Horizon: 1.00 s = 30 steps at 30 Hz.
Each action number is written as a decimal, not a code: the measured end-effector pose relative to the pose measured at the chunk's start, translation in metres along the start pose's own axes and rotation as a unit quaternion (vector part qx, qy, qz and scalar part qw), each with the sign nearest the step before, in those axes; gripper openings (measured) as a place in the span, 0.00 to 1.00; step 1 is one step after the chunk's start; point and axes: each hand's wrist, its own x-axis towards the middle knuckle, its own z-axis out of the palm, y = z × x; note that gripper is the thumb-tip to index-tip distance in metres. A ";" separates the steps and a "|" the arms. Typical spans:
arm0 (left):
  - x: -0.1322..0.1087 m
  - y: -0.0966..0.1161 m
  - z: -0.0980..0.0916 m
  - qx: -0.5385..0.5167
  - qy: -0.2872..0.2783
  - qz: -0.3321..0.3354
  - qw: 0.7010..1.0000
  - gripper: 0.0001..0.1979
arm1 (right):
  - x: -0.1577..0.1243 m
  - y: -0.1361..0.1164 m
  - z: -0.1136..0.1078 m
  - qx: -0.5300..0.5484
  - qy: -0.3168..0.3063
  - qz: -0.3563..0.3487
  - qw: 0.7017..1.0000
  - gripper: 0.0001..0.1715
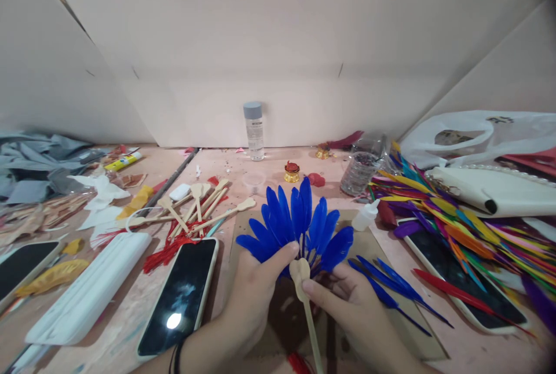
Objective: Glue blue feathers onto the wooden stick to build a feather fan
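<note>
Blue feathers (pixel 299 212) spread out like a fan above the head of a pale wooden fan handle (pixel 310 327). My left hand (pixel 260 281) is closed on the feather fan from the left, its thumb lying over the quills near the handle's top. From the other side my right hand (pixel 347 299) pinches the fan, with the thumb against the handle just below its rounded head. The fingers behind the feathers are partly hidden. Under both hands lies a brown cardboard sheet (pixel 247 235), and several loose blue feathers (pixel 395 287) rest on its right part.
Wooden handles with red tassels (pixel 195 206) are piled at left, near a phone (pixel 182 299) and a white case (pixel 91 287). A small white glue bottle (pixel 365 215) lies at the cardboard's far edge. Multicoloured feathers (pixel 456 217) cover another phone at right. A clear bottle (pixel 254 134) stands behind.
</note>
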 end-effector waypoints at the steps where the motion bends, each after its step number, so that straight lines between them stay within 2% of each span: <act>1: 0.000 0.000 0.000 0.000 -0.001 0.000 1.000 0.11 | 0.000 0.000 0.000 -0.001 0.002 0.000 1.000 0.22; 5: 0.001 0.002 0.001 -0.013 0.013 -0.003 1.000 0.16 | 0.000 -0.001 0.001 0.006 0.003 0.008 1.000 0.21; 12: -0.003 0.001 0.000 -0.024 0.005 -0.020 1.000 0.26 | 0.000 -0.002 0.001 0.005 0.000 0.007 1.000 0.22; 19: -0.005 0.001 0.001 -0.012 -0.005 -0.043 0.999 0.13 | -0.001 -0.002 0.002 0.002 -0.006 0.008 1.000 0.21; 25: -0.005 0.002 0.002 -0.021 0.010 -0.059 0.998 0.11 | -0.002 -0.001 0.001 0.000 0.000 -0.005 1.000 0.22; 30: -0.006 0.004 0.004 -0.028 0.020 -0.053 0.998 0.14 | -0.001 -0.001 0.001 -0.003 -0.001 -0.005 1.000 0.22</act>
